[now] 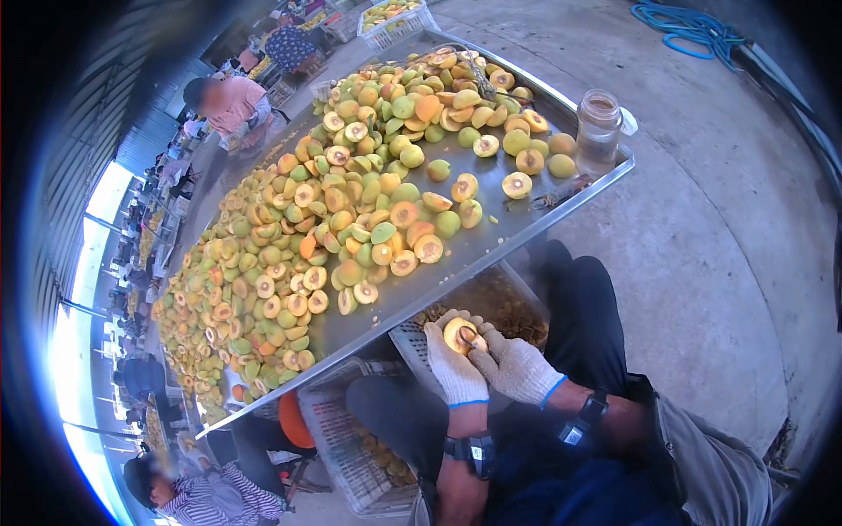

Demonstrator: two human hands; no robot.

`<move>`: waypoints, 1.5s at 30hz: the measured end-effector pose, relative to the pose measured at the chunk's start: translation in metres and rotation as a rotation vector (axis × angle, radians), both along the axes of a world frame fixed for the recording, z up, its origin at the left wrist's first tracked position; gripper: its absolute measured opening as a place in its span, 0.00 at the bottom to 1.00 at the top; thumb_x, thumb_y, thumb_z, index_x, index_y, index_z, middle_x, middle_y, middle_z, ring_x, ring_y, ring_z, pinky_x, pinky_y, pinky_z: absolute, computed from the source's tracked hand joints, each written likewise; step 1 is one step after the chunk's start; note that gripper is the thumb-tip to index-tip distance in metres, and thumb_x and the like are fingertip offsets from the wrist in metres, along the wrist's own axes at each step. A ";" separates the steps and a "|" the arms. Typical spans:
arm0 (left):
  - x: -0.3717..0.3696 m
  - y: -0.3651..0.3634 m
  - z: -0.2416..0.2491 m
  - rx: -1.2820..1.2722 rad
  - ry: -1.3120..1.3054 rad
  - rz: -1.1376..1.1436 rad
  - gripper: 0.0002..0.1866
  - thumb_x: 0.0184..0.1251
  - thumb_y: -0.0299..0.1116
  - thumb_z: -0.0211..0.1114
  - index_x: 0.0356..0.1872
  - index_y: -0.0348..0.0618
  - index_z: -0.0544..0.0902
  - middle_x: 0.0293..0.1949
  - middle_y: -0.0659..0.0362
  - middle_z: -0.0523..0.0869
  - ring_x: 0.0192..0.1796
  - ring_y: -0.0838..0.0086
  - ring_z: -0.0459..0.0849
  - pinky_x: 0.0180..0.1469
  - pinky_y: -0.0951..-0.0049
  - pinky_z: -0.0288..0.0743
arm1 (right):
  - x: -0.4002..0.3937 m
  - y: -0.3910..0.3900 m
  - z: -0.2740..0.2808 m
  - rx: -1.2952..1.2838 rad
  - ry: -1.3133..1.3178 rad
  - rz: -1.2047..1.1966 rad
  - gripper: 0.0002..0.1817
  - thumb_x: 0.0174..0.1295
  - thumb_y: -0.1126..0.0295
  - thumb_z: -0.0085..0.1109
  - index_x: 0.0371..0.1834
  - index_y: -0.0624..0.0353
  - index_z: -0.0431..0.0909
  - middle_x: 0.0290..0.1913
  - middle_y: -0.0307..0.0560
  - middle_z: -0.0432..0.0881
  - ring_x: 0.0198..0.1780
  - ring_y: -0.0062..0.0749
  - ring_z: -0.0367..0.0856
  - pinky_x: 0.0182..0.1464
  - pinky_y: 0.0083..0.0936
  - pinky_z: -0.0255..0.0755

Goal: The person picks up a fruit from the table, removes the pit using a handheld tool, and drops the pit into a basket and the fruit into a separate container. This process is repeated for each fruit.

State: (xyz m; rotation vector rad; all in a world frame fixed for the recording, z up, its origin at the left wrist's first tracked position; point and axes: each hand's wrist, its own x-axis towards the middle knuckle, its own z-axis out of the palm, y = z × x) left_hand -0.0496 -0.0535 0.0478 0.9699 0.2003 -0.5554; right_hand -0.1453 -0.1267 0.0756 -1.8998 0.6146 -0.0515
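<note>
My left hand [456,372], in a white knit glove, cups a halved yellow peach [457,331] with its cut face up. My right hand [521,365], gloved the same way, is closed around a small pitting tool, whose dark curved metal loop [468,337] lies against the cut face. The tool's handle is hidden in my fingers. Both hands are over my lap, just below the edge of the metal table [346,326]. Heaped on that table are many peach halves [272,254], some cut side up.
A clear jar [599,136] stands at the table's right corner. Under the table edge are a crate [412,351] holding brown bits and another white crate [329,430]. Co-workers [237,110] sit along the far and left sides. A blue hose [688,31] lies on the floor.
</note>
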 end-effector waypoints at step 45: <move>0.007 0.023 0.011 0.266 -0.151 -0.152 0.30 0.83 0.53 0.47 0.34 0.35 0.84 0.25 0.50 0.85 0.26 0.63 0.84 0.31 0.68 0.80 | -0.005 0.014 -0.026 0.109 -0.022 0.201 0.28 0.79 0.47 0.51 0.61 0.65 0.79 0.33 0.64 0.87 0.33 0.57 0.87 0.38 0.49 0.79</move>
